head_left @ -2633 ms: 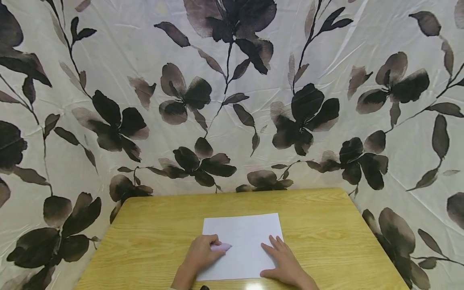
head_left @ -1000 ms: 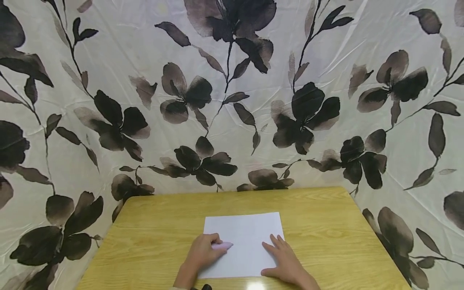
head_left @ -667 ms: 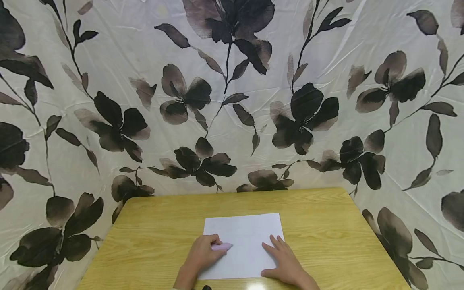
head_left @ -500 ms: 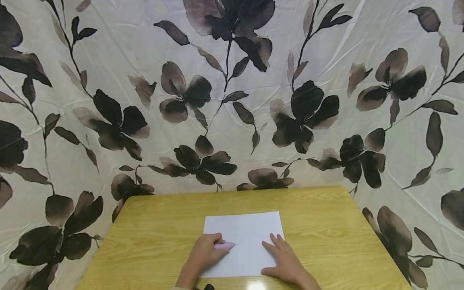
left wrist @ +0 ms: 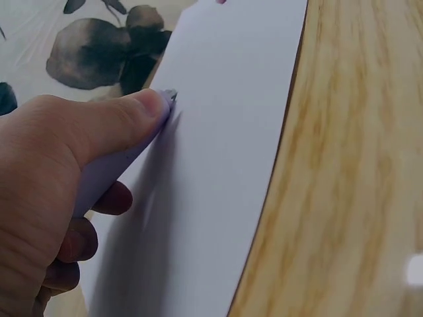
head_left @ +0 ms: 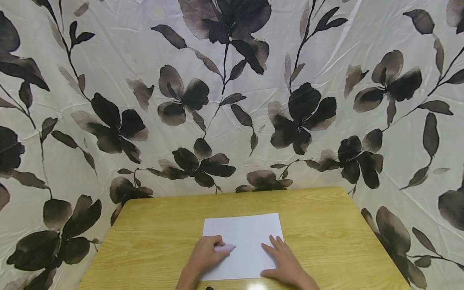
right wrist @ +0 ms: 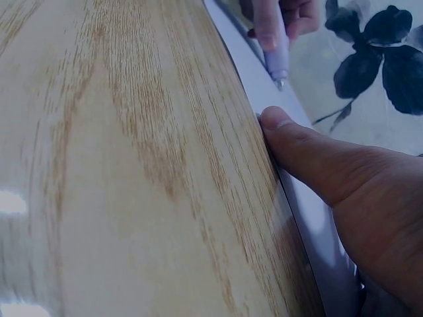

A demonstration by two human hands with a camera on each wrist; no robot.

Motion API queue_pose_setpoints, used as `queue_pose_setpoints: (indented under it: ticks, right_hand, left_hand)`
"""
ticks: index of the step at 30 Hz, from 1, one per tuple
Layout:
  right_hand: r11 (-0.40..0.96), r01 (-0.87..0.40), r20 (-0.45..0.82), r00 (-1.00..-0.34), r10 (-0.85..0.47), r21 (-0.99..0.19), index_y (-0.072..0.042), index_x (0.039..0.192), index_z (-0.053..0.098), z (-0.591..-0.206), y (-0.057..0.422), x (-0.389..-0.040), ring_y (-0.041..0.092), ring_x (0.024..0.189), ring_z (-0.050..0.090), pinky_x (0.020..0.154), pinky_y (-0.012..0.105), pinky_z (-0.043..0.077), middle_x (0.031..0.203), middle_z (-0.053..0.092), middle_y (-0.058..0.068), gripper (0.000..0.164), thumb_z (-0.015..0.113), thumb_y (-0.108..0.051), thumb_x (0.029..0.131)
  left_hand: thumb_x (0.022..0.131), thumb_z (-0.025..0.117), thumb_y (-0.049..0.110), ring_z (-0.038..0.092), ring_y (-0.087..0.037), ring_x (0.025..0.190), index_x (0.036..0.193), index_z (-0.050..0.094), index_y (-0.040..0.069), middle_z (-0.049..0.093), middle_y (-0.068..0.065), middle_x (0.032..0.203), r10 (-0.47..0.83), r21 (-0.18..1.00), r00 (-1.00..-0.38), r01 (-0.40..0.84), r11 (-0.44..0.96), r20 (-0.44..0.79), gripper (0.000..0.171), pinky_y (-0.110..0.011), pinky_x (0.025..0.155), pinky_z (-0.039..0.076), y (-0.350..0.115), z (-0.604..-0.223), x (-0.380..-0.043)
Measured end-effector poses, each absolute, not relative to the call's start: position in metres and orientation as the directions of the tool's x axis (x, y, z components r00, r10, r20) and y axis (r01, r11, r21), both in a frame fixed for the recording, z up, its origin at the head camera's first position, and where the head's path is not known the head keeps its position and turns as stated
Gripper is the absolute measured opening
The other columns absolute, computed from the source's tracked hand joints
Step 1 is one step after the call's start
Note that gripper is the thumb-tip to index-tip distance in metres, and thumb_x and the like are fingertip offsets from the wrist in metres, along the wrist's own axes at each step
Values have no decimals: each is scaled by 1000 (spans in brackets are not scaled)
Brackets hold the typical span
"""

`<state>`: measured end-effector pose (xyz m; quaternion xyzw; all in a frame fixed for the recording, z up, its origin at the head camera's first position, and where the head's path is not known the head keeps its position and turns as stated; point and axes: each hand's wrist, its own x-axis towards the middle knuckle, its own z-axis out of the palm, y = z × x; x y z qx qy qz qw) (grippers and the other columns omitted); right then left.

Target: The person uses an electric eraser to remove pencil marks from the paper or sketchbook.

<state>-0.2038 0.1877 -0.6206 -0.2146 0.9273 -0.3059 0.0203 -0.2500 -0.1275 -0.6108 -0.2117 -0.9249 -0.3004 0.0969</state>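
A white sheet of paper (head_left: 246,229) lies on the wooden table. My left hand (head_left: 204,254), at the sheet's left side, grips a thick lavender pen-like tool (head_left: 224,248) with a small metal tip. In the left wrist view the thumb lies along the tool (left wrist: 109,173), the other fingers curl beneath, and the tip is close over the paper. My right hand (head_left: 285,261) rests on the sheet's right side with fingers spread. Its thumb (right wrist: 291,135) touches the paper near the front edge in the right wrist view.
The yellow wood-grain table (head_left: 156,229) extends around the sheet, with rounded far corners. A pale cloth with dark flowers (head_left: 232,121) hangs behind it and at both sides. A small dark object (head_left: 209,288) shows at the bottom edge of the head view.
My left hand and the lavender tool have shifted slightly right across the paper. The right hand stays in place on the sheet.
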Motion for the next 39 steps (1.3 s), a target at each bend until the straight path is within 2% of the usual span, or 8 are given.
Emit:
queue_pose_setpoints:
  ticks: [6,12,17,25,30,39]
  right_hand:
    - [709,-401,111,-901,-419,-580,-10,139,52,-621,186,-202,49,138,21,104,65,18,150,33,25,88,71,-65,73]
    - [717,-403,116,-902,-415,-568,-11,139,52,-623,187,-202,48,138,21,105,64,18,150,33,24,87,71,-64,73]
    - [727,-391,87,-904,-418,-564,-12,140,51,-621,186,-203,46,140,19,106,62,17,152,31,22,88,70,-65,73]
    - [727,-380,80,-908,-411,-572,-12,141,51,-621,186,-203,45,140,18,107,62,16,152,30,21,87,70,-64,74]
    - [720,-395,98,-903,-418,-570,-11,140,52,-621,186,-204,47,139,20,105,63,17,151,32,23,87,71,-64,73]
    - [729,-383,89,-909,-408,-568,-11,139,53,-621,187,-203,47,139,19,106,63,17,151,32,23,87,71,-64,73]
  left_hand:
    - [69,85,36,50,-3,62,71,62,33,62,18,74,289,538,-909,412,736,301,24,-25,57,41,-130,-609,-248]
    - [71,84,39,51,-2,64,73,62,33,64,18,76,319,528,-903,428,733,289,23,-24,58,42,-130,-611,-249]
    - [71,84,40,50,-3,64,74,64,32,62,18,75,290,530,-921,387,755,259,21,-26,59,42,-135,-609,-248]
    - [71,84,39,57,-4,68,72,62,32,66,16,79,346,499,-888,457,737,303,24,-28,61,45,-132,-607,-251]
    - [71,84,40,59,-7,71,73,63,32,68,14,80,342,484,-899,435,759,273,22,-31,64,47,-134,-604,-252]
    - [72,83,40,54,-3,66,73,64,31,67,13,79,376,476,-893,450,756,247,21,-28,61,45,-129,-604,-255]
